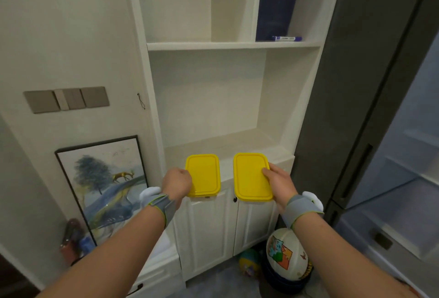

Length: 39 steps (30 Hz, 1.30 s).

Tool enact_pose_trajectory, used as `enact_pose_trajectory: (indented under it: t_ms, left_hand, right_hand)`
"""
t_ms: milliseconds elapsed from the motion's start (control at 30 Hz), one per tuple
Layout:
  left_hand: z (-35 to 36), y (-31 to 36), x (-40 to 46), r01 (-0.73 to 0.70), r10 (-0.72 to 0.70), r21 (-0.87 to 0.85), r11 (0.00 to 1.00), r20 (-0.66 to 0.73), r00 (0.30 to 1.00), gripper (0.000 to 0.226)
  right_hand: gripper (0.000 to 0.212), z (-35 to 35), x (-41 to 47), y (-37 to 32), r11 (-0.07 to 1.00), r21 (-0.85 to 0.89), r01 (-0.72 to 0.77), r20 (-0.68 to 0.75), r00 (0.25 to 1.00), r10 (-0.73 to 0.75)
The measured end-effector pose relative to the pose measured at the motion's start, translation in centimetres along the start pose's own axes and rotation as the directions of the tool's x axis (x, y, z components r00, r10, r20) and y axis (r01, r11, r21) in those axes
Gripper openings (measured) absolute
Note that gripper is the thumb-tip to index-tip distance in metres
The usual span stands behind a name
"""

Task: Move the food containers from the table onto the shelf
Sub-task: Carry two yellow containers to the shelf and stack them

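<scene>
Both our forearms reach in from the bottom edge, wrists strapped in grey bands. Our left hand [177,182] is curled closed on the left side of the left container [202,175]; our right hand [276,182] grips the right side of the right container [252,177], thumb laid over its yellow lid. Both boxes sit at the front edge of the open shelf [228,145] — side by side, just apart, overhanging the cupboard doors. They look like light, stiff plastic, a little slick; holding them by the sides under the lid rim seems safest. Contents are hidden — the lids are opaque.
</scene>
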<state>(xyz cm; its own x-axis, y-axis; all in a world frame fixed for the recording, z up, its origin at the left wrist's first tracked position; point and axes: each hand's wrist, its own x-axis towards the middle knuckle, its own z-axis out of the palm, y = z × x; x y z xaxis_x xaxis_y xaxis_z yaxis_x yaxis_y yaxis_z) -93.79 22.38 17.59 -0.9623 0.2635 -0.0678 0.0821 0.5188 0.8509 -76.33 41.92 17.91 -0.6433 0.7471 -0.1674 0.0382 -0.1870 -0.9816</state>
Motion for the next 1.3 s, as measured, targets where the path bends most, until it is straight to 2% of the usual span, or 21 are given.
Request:
enact_pose_trajectory:
  t_ms: [233,367,600,767,900,1033,1300]
  left_hand:
    - [2.3,0.8,5.3,0.073,-0.074,-0.027,0.997,-0.039,0.997,0.031]
    - [3.8,1.1,8.2,0.094,-0.095,-0.015,0.995,-0.084,0.992,0.032]
    - [6.3,0.3,12.0,0.189,-0.189,-0.012,0.982,-0.164,0.968,0.029]
    - [7.3,-0.8,15.1,0.263,-0.251,0.034,0.964,-0.196,0.948,0.028]
    - [8.5,-1.8,16.9,0.269,-0.259,0.028,0.963,-0.19,0.947,0.031]
    - [8.9,-2.9,19.8,0.314,-0.292,0.097,0.945,-0.189,0.938,0.03]
    - [10.2,-5.1,23.3,0.349,-0.338,0.044,0.936,-0.157,0.928,0.024]
  right_hand:
    - [0.028,1.6,9.0,0.1,1.0,-0.014,-0.028,0.044,0.999,0.029]
    - [0.036,2.3,15.0,0.4,0.999,-0.024,-0.035,0.114,0.993,0.037]
    - [0.037,4.0,22.2,0.9,0.994,-0.082,-0.068,0.228,0.97,0.085]
    - [0.035,6.1,25.8,2.3,0.991,-0.087,-0.102,0.261,0.958,0.122]
    - [0.035,7.3,27.1,2.8,0.988,-0.1,-0.116,0.278,0.95,0.14]
    - [0.034,9.9,28.9,2.9,0.989,-0.086,-0.119,0.291,0.947,0.139]
    - [0.024,14.4,30.8,3.9,0.993,-0.07,-0.097,0.329,0.937,0.115]
